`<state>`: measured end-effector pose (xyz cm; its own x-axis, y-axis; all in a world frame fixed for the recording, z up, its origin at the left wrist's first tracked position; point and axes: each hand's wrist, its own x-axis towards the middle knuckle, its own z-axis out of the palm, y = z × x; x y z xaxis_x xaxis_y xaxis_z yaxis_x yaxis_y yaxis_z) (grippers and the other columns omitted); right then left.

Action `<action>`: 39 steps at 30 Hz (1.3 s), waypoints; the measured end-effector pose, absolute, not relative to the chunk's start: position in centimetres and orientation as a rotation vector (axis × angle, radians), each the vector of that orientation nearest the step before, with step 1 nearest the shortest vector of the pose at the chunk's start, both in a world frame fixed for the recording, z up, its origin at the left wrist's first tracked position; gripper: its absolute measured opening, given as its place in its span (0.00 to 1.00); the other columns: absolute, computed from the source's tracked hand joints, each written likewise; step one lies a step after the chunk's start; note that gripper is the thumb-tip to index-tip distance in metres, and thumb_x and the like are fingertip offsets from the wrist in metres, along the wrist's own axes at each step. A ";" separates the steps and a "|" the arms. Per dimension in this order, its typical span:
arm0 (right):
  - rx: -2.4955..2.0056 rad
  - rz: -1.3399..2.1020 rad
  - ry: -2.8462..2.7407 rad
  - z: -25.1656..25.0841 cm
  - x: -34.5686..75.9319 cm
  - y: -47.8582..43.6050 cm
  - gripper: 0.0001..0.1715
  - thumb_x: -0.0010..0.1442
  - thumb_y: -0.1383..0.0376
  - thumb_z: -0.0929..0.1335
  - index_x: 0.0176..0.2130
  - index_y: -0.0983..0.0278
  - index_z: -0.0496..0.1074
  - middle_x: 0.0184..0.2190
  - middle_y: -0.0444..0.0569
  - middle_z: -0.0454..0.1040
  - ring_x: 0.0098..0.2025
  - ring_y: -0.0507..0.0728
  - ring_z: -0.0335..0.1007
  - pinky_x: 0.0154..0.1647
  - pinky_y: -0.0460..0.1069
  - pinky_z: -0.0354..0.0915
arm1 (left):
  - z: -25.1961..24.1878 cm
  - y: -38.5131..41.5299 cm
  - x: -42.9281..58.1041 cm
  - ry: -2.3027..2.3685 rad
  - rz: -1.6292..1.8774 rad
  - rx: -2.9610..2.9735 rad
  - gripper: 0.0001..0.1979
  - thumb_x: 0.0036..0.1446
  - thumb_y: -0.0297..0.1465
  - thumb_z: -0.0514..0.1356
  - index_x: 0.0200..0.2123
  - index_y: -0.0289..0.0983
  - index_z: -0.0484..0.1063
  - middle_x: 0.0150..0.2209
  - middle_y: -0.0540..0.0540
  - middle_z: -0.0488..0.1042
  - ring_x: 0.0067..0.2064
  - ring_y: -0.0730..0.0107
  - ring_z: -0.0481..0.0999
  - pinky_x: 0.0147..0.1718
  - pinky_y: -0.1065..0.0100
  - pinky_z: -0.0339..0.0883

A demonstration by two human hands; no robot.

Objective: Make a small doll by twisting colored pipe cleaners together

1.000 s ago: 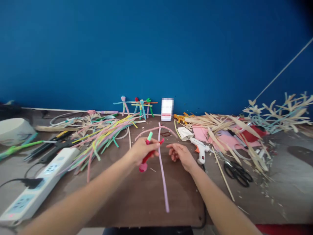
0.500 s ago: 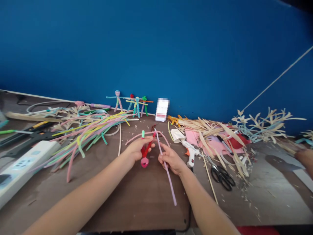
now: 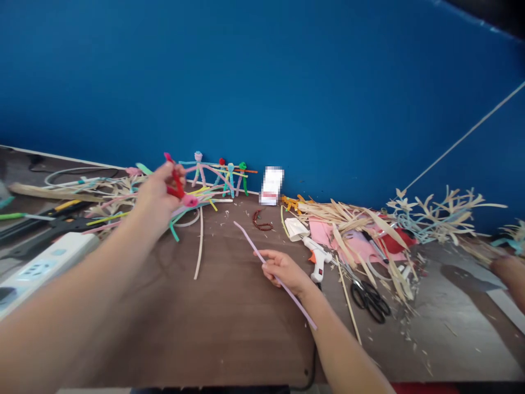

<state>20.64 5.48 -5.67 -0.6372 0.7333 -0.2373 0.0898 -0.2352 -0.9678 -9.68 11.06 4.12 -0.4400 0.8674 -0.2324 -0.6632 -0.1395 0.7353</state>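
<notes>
My left hand (image 3: 164, 183) is raised over the left side of the table, its fingers closed on a red-and-pink pipe-cleaner figure (image 3: 177, 187). The figure's pink coiled end (image 3: 190, 201) points down, and a long pink strand reaches right from it. Over the middle of the table, my right hand (image 3: 283, 269) pinches a lilac pipe cleaner (image 3: 296, 301), which slants from upper left to lower right. Several finished pipe-cleaner figures (image 3: 231, 178) lean against the blue wall, just right of my left hand. A pile of pastel pipe cleaners (image 3: 205, 192) lies partly hidden behind my left arm.
A white power strip (image 3: 49, 262) lies at the left. Right of centre are a white glue gun (image 3: 322, 257), black-handled scissors (image 3: 371, 301) and dried strips (image 3: 340, 210). A phone (image 3: 271, 186) leans on the wall behind a beaded bracelet (image 3: 260, 220). Another person's hand (image 3: 508, 271) shows far right.
My left hand has carried the figure left and up, away from my right hand. The lilac pipe cleaner has tilted further over in my right hand. The beaded bracelet now shows fully.
</notes>
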 end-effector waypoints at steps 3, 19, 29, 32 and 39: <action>-0.982 1.887 -1.552 -5.7 20.6 5.6 0.24 0.50 0.65 0.65 0.49 0.64 0.62 0.14 0.34 0.59 0.11 0.42 0.44 0.11 0.40 0.42 | 6.3 10.6 -13.4 1.181 1.965 0.131 0.12 0.55 0.28 0.54 0.19 0.38 0.61 0.16 0.54 0.67 0.23 0.79 0.72 0.18 0.79 0.58; -0.922 1.822 -1.534 -6.1 21.1 6.0 0.18 0.49 0.64 0.66 0.42 0.67 0.67 0.15 0.37 0.61 0.13 0.43 0.47 0.13 0.41 0.43 | -1.9 5.8 1.3 0.822 1.427 0.540 0.05 0.49 0.24 0.57 0.32 0.33 0.70 0.41 0.43 0.73 0.26 0.79 0.72 0.17 0.80 0.63; -0.732 1.679 -1.023 -3.7 22.5 6.0 0.24 0.51 0.54 0.60 0.47 0.58 0.63 0.25 0.45 0.66 0.20 0.49 0.56 0.17 0.44 0.56 | -4.9 5.4 1.5 0.841 1.299 0.473 0.03 0.46 0.25 0.60 0.28 0.31 0.71 0.29 0.45 0.75 0.23 0.79 0.71 0.19 0.80 0.65; -0.725 1.698 -1.074 -4.2 21.9 6.0 0.22 0.47 0.61 0.65 0.44 0.57 0.64 0.30 0.45 0.67 0.22 0.49 0.59 0.19 0.45 0.58 | -5.4 4.6 3.3 0.819 1.160 0.444 0.03 0.45 0.26 0.61 0.26 0.31 0.71 0.21 0.47 0.73 0.22 0.78 0.71 0.21 0.80 0.66; -0.891 1.580 -1.302 -6.3 19.5 5.4 0.10 0.48 0.63 0.68 0.33 0.64 0.68 0.23 0.42 0.66 0.18 0.47 0.59 0.18 0.44 0.59 | -4.8 3.2 5.1 0.903 1.192 0.640 0.09 0.38 0.30 0.65 0.25 0.31 0.73 0.19 0.49 0.72 0.22 0.78 0.70 0.22 0.78 0.63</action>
<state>19.51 5.35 -6.30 -0.3577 0.9338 0.0042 -0.1822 -0.0654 -0.9811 5.06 3.16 -4.75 0.1070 0.9623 -0.2500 -0.5011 0.2694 0.8224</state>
